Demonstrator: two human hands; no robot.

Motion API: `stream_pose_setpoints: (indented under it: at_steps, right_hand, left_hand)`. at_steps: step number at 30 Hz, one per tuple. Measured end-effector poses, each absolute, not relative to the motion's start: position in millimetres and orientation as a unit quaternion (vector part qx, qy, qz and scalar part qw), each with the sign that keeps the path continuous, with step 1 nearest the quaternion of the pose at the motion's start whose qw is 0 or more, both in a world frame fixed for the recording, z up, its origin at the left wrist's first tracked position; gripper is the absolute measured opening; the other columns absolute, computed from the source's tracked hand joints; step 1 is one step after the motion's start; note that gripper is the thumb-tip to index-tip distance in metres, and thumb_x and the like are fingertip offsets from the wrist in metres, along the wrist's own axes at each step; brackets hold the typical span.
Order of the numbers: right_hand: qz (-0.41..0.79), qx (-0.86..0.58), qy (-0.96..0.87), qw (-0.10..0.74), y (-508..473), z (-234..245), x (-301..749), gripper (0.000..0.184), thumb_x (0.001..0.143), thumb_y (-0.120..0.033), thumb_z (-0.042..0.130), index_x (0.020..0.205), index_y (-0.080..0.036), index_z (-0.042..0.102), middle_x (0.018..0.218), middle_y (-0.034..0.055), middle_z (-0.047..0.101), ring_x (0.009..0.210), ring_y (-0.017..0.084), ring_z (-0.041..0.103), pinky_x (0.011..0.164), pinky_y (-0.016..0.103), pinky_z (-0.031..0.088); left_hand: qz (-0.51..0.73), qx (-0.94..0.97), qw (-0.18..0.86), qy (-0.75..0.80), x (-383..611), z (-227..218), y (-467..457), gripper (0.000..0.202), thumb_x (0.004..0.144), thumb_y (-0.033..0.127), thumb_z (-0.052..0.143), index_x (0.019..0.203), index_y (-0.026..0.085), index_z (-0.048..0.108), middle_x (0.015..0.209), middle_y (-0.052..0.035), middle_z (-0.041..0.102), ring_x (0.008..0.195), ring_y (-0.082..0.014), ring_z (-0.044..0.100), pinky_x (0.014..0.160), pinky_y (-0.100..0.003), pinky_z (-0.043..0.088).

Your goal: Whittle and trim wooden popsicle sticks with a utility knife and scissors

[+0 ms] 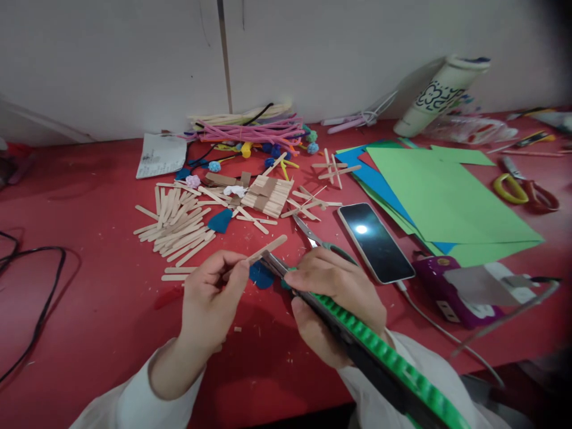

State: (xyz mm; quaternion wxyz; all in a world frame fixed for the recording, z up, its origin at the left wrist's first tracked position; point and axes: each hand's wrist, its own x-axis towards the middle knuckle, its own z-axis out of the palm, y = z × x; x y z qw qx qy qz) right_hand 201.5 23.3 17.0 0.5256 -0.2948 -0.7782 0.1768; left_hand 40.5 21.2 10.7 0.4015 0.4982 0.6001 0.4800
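Observation:
My left hand (212, 292) pinches one end of a wooden craft stick (273, 244), which slants up to the right above the table. Wrapped in my right hand (339, 298) is a long tool with a ribbed green and black body (384, 345); its exact kind is unclear. The tool's metal tip (273, 262) meets the stick near its middle. Beneath the tip lie blue scraps (261, 275). Just beyond my right hand rests a pair of grey-handled scissors (308, 231), partly covered by that hand.
Loose craft sticks (179, 223) lie behind my left hand, beside a stick panel (268, 195). Pink pipe cleaners (254, 132) line the wall. To the right are a phone (378, 243), green paper (447, 196), a purple box (447, 286), red-and-yellow scissors (540, 195) and a tumbler (440, 95).

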Motion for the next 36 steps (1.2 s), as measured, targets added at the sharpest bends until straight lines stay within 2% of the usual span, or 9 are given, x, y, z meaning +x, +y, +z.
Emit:
stream_pose_setpoints:
  at_steps: [6, 13, 18, 25, 29, 36]
  right_hand:
    - [0.172, -0.292, -0.779, 0.528, 23.2, 16.9, 198.9, 0.034, 0.064, -0.001, 0.049, 0.092, -0.02, 0.053, 0.065, 0.0009, 0.052, 0.056, 0.014, 0.047, 0.052, 0.028, 0.043]
    - [0.202, -0.276, -0.729, 0.593, 23.2, 12.6, 200.1, 0.036, 0.066, -0.003, 0.048, 0.097, -0.02, 0.056, 0.063, 0.0003, 0.052, 0.053, 0.014, 0.047, 0.051, 0.03, 0.042]
    - [0.212, -0.268, -0.739, 0.581, 22.8, 12.2, 196.4, 0.037, 0.064, -0.002, 0.05, 0.097, -0.018, 0.057, 0.063, 0.0012, 0.053, 0.053, 0.015, 0.049, 0.05, 0.03, 0.043]
    - [0.195, -0.35, -0.702, 0.588, 18.2, 4.8, 189.7, 0.034, 0.066, -0.004, 0.052, 0.095, -0.021, 0.057, 0.07, 0.002, 0.059, 0.055, 0.015, 0.054, 0.048, 0.027, 0.045]
    - [0.193, -0.382, -0.695, 0.578, 15.9, 3.1, 188.3, 0.035, 0.066, -0.005, 0.053, 0.097, -0.021, 0.055, 0.07, 0.0005, 0.06, 0.055, 0.014, 0.056, 0.051, 0.027, 0.047]
    - [0.202, -0.399, -0.675, 0.587, 15.2, 6.1, 184.0, 0.032, 0.067, -0.005, 0.054, 0.094, -0.022, 0.055, 0.069, 0.0003, 0.061, 0.056, 0.014, 0.059, 0.051, 0.026, 0.049]
  left_hand:
    - [0.47, 0.525, 0.402, 0.585, 38.2, 9.7, 19.2, 0.014, 0.076, 0.026, 0.056, 0.066, 0.018, 0.06, 0.045, 0.0074, 0.037, 0.041, -0.0061, 0.027, 0.037, -0.018, 0.024]
    - [0.466, 0.507, 0.41, 0.597, 38.3, 10.6, 19.1, 0.015, 0.076, 0.028, 0.057, 0.065, 0.018, 0.058, 0.044, 0.0074, 0.038, 0.04, -0.0061, 0.028, 0.037, -0.019, 0.022]
    - [0.468, 0.503, 0.413, 0.599, 39.8, 11.6, 20.2, 0.016, 0.076, 0.029, 0.056, 0.065, 0.017, 0.058, 0.044, 0.0076, 0.039, 0.039, -0.0057, 0.03, 0.036, -0.018, 0.023]
    - [0.483, 0.493, 0.425, 0.586, 38.1, 5.2, 17.4, 0.011, 0.079, 0.027, 0.058, 0.073, 0.018, 0.06, 0.053, 0.0042, 0.056, 0.046, -0.0068, 0.047, 0.044, -0.015, 0.038]
    - [0.478, 0.483, 0.454, 0.576, 38.5, 2.3, 16.1, 0.011, 0.079, 0.029, 0.06, 0.079, 0.019, 0.061, 0.06, 0.0013, 0.065, 0.044, -0.0064, 0.046, 0.042, -0.016, 0.039]
    - [0.482, 0.473, 0.47, 0.568, 42.3, 1.9, 14.9, 0.008, 0.078, 0.026, 0.061, 0.077, 0.018, 0.058, 0.062, 0.0004, 0.068, 0.042, -0.0058, 0.047, 0.042, -0.015, 0.042]
